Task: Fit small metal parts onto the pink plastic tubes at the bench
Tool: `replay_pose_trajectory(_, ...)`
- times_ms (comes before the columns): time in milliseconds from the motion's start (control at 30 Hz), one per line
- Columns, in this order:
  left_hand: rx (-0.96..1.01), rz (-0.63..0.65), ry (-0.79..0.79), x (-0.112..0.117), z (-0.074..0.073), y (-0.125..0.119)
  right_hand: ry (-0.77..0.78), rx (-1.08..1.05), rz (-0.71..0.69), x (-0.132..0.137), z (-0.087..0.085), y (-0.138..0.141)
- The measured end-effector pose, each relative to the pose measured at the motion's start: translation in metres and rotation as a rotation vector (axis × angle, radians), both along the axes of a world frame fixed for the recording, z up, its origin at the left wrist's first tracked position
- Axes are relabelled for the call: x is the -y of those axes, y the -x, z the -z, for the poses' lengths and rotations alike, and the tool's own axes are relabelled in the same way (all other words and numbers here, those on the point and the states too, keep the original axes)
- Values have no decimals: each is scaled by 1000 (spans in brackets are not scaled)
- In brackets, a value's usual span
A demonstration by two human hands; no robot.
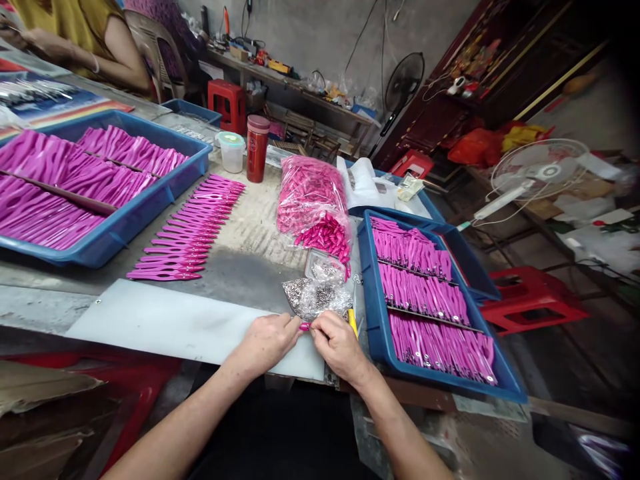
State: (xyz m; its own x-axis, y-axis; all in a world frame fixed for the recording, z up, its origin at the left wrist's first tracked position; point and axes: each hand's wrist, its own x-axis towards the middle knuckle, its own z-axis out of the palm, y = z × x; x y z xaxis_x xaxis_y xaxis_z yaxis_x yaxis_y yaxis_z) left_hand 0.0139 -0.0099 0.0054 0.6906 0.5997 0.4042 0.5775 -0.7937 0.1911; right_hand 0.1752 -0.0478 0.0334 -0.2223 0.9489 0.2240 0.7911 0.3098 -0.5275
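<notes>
My left hand [270,339] is closed, its fingertips pinching a small glossy pink piece [305,327]. Right beside it, my right hand [340,345] is closed with its fingertips at the other end of the piece; anything small inside them is hidden. Both hands are over the right end of a white board [180,323]. Just beyond them lies a clear plastic bag of tiny metal parts [320,295]. A yellow-handled tool [353,322] is partly behind my right hand. Further back, a clear bag of pink pieces [313,193] spills some out toward me.
Pink slender handles [187,230] lie in a row at left. A blue tray [110,233] of pink parts stands beyond them, another blue tray [367,293] at right. A red tumbler [257,150] and a lidded tub [231,153] stand behind. A person [95,47] sits at far left.
</notes>
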Motion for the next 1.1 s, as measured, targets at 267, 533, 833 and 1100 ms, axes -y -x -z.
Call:
replay_pose_trajectory(267, -3, -9, -52, 1, 1, -1, 97, 58, 1, -1, -5, 0)
replay_pose_trajectory(533, -33, -20, -65, 3, 3, -2, 202, 130, 99, -5, -8, 6)
replay_pose_trajectory(833, -66, -19, -50, 3, 3, -2, 159, 92, 190, -2, -3, 11)
replay_pose_trajectory(1100, -73, -23, -47, 2, 3, -2, 137, 74, 213, -3, 1, 14)
